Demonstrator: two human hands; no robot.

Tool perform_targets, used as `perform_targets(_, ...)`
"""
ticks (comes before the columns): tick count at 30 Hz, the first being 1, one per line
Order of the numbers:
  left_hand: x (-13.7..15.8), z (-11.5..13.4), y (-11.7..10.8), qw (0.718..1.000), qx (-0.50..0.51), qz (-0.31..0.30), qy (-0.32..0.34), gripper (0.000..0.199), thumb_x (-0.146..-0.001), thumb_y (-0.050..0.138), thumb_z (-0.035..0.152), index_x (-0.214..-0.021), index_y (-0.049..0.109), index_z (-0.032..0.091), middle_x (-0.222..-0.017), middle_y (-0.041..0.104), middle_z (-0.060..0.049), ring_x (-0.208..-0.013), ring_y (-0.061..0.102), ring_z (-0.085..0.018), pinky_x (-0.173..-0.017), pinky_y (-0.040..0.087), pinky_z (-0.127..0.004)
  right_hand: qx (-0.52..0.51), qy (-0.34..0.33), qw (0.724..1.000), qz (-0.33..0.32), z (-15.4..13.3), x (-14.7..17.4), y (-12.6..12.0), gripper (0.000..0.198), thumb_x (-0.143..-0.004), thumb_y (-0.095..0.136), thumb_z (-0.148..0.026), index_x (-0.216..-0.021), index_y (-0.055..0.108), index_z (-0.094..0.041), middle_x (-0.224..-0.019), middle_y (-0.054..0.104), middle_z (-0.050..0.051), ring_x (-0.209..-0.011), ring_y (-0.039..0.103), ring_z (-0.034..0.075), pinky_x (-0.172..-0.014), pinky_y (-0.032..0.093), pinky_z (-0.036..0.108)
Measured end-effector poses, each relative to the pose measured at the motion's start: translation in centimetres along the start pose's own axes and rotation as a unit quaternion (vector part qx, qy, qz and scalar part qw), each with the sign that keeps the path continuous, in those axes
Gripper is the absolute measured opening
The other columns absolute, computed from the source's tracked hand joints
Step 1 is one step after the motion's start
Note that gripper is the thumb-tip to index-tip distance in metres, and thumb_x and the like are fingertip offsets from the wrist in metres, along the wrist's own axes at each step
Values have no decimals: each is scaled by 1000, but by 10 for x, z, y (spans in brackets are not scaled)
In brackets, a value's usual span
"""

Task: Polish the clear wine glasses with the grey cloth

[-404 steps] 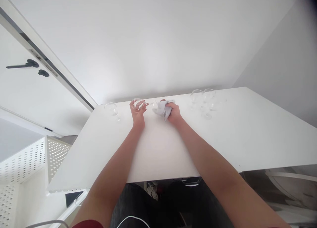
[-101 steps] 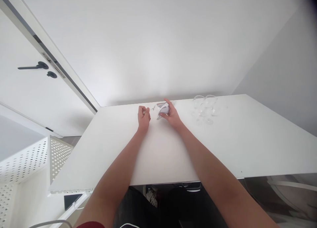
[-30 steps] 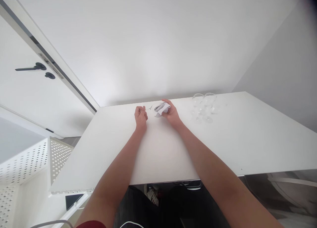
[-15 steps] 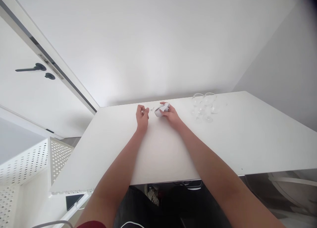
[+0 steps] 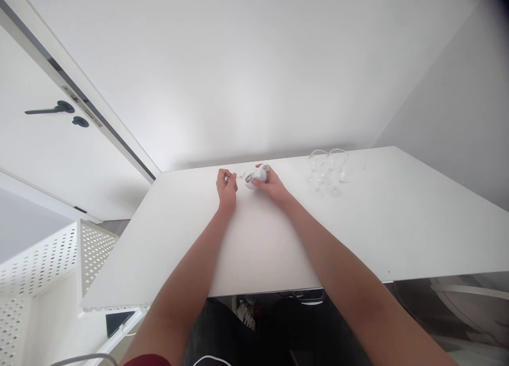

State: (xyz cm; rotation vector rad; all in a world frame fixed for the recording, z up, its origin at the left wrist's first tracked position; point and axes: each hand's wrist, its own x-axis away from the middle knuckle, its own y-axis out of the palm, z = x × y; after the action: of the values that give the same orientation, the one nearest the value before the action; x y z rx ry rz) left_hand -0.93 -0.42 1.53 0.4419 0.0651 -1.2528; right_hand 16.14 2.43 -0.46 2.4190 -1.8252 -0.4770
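Observation:
Near the back of the white table (image 5: 167, 238), my left hand (image 5: 227, 184) is closed, its fingers pinched round the end of a clear stemmed glass. A thin see-through part of that glass (image 5: 241, 177) shows between my hands. My right hand (image 5: 274, 186) grips a white cloth (image 5: 256, 176), which is bunched at the glass's other end and hides its bowl. To the right, several clear stemmed glasses (image 5: 328, 172) are grouped on the table, apart from both hands.
A white wall (image 5: 246, 79) rises behind the table. At the left are a door with a black handle (image 5: 50, 110) and a white perforated panel (image 5: 95, 246). A clear plastic-like item (image 5: 457, 313) is below the table's front right edge.
The white cloth has turned and bunched up more in my right hand, shifting slightly left. My left hand has moved a little to the left. The grouped glasses stay put.

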Motion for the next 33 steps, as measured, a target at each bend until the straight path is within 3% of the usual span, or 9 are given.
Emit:
perform_targets(2, -1, 0, 0, 1000, 17, 6, -7, 33, -82, 73, 29, -77, 41, 22, -71, 33, 5, -48, 24, -5, -45, 24, -21, 47, -27, 998, -25, 1, 1, 1, 75, -61, 93, -36, -126, 57, -29, -105, 71, 2, -98, 65, 23, -87, 54, 38)
perform_targets(4, 0, -1, 1, 1000, 26, -6, -10, 33, -83, 73, 29, -78, 41, 22, -71, 33, 6, -48, 24, -5, -45, 23, -21, 51, -36, 998, -13, 2, 1, 0, 73, -60, 94, -33, -125, 59, -28, -103, 71, 2, -96, 65, 23, -89, 53, 38)
perform_targets(8, 0, -1, 1, 998, 40, -37, -16, 32, -84, 72, 30, -79, 41, 22, -73, 36, 5, -49, 27, -5, -46, 24, -21, -62, -26, 995, 76, 2, -3, -9, 49, -68, 88, -39, -110, 65, -25, -98, 68, 2, -91, 64, 21, -82, 53, 35)
perform_targets(13, -7, -4, -3, 991, 108, 33, -74, 36, -84, 71, 33, -77, 38, 22, -73, 37, 4, -48, 31, -5, -44, 26, -20, -181, -44, 969, 164, 1, -8, -18, 35, -72, 83, -43, -92, 60, -26, -103, 67, 5, -101, 63, 24, -79, 55, 38)
perform_targets(16, -10, -9, -3, 982, 142, 33, -116, 33, -88, 66, 37, -79, 38, 22, -71, 37, 5, -47, 32, -5, -43, 24, -20, -185, -57, 973, 130, -4, -4, -16, 30, -76, 79, -45, -86, 58, -27, -113, 69, 6, -112, 62, 28, -82, 56, 42)
perform_targets(20, -6, -13, 3, 983, 103, -32, -150, 34, -93, 61, 46, -82, 38, 23, -73, 45, 4, -44, 30, -4, -42, 22, -20, -176, -81, 981, 20, -16, 5, -7, 29, -77, 79, -46, -86, 59, -28, -131, 67, 5, -131, 55, 29, -97, 53, 50)
perform_targets(24, 0, -12, 8, 981, 69, -65, -168, 43, -92, 63, 58, -84, 38, 23, -80, 50, 3, -43, 34, -4, -41, 23, -21, -212, -83, 973, -38, -24, 8, 0, 27, -85, 72, -53, -97, 66, -30, -136, 66, 3, -134, 55, 28, -104, 50, 55)
perform_targets(29, 2, -13, 9, 977, 32, -128, -169, 47, -90, 62, 64, -86, 39, 23, -81, 53, 4, -43, 38, -4, -42, 23, -19, -201, -64, 977, -38, -20, 5, 0, 34, -84, 76, -48, -111, 68, -30, -137, 66, 3, -131, 57, 30, -101, 53, 51)
perform_targets(33, 2, -17, 9, 979, 10, -137, -148, 46, -92, 60, 64, -87, 38, 24, -82, 54, 4, -43, 39, -3, -42, 23, -19, -155, -18, 988, -10, -11, 0, -1, 46, -86, 67, -65, -115, 67, -29, -133, 69, 6, -123, 61, 29, -88, 56, 44)
